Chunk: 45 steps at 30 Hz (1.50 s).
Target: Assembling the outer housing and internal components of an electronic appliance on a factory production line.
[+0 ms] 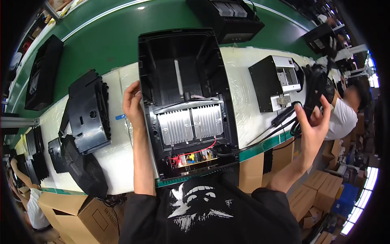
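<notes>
In front of me lies a large open black plastic housing (178, 61). Two finned silver heat sinks (191, 125) sit in its lower half, above a circuit board (197, 157) with red wires. At the housing's left wall is my left hand (133, 101), its curled fingers holding the edge. My right hand (313, 124) is raised at the right, fingers spread and nothing visibly held. Close to its thumb is a black screwdriver-like tool (282, 116) with a thin shaft, next to a heap of black cables (313, 87). Beyond the tool stands a black and silver metal box (274, 83).
Black plastic panels (87, 110) and a black mesh piece (83, 166) lie left on the film-covered white bench (122, 171). More black housings (231, 24) rest on the green surface behind. Cardboard boxes (83, 217) stand below the bench. Other people work at both sides.
</notes>
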Available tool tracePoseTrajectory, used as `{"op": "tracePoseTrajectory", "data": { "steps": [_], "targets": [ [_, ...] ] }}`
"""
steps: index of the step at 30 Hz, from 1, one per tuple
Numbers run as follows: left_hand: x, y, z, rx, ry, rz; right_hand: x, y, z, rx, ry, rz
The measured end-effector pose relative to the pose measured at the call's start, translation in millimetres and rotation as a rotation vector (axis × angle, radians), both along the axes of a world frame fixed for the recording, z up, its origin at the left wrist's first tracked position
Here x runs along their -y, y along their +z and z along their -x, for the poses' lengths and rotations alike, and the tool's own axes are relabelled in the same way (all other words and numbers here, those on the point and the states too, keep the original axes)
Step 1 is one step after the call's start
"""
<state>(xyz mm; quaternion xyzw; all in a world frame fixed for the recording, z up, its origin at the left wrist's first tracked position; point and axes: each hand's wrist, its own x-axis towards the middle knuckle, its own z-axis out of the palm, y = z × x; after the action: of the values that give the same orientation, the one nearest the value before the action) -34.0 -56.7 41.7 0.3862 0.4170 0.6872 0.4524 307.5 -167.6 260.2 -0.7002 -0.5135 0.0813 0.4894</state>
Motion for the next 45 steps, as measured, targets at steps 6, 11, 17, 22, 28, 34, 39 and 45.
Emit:
{"op": "tracePoseTrajectory", "data": {
  "steps": [6, 11, 17, 22, 28, 34, 39, 45],
  "targets": [
    [-4, -23, 7, 0.017, -0.007, 0.079, 50, -80, -53, -0.270, -0.178, 0.013],
    [-6, -34, 10, 0.022, -0.011, 0.086, 61, -115, -38, -0.365, -0.285, -0.014],
    [-5, -36, 12, 0.002, 0.003, 0.106, 100, -120, -24, -0.246, -0.362, 0.434],
    [-3, -30, 10, 0.005, -0.008, 0.131, 96, -67, 6, 0.227, -0.275, 1.219],
    [-4, -53, 19, 0.005, -0.001, 0.135, 56, -73, 52, -0.028, 0.532, 0.518],
    [1, 0, -7, -0.003, 0.012, 0.102, 34, -78, 44, -0.522, 0.566, 0.816],
    [3, 1, 1, -0.027, 0.045, 0.100, 15, -67, 58, -0.747, 0.595, 0.922],
    [0, 0, -8, 0.034, 0.035, 0.118, 13, -66, 58, -0.771, 0.602, 0.947]
  ]
}}
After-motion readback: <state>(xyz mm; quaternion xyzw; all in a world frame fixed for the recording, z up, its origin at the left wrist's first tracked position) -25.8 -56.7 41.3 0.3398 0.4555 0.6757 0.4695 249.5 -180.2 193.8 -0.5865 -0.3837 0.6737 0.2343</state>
